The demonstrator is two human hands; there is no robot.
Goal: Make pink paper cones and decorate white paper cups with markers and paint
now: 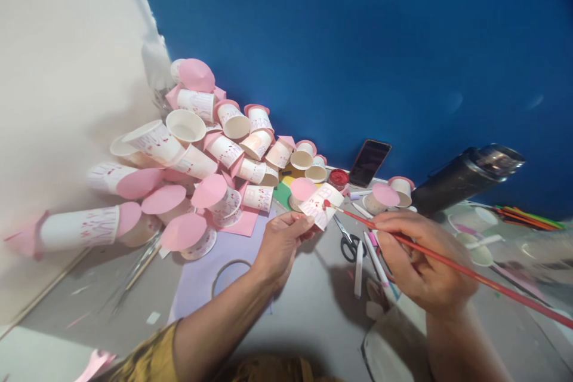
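Pinched between thumb and fingertips of the left hand (282, 242): a small white paper cup (321, 206) with pink marks, lifted over the grey counter (313, 316). Touching its side, the red tip of a long paintbrush (470, 275), gripped pen-style in the closed right hand (423, 265) to the cup's right. Just below the cup, black scissors (349, 246) and white markers (359, 262). Behind it, a red paint pot (338, 178) and a dark phone (369, 162). Left of it, a heap of like cups (201, 155) with pink lids; far right, a black flask (465, 176).

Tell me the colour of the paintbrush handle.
Red: the paintbrush handle in the right hand shows best in the head view.
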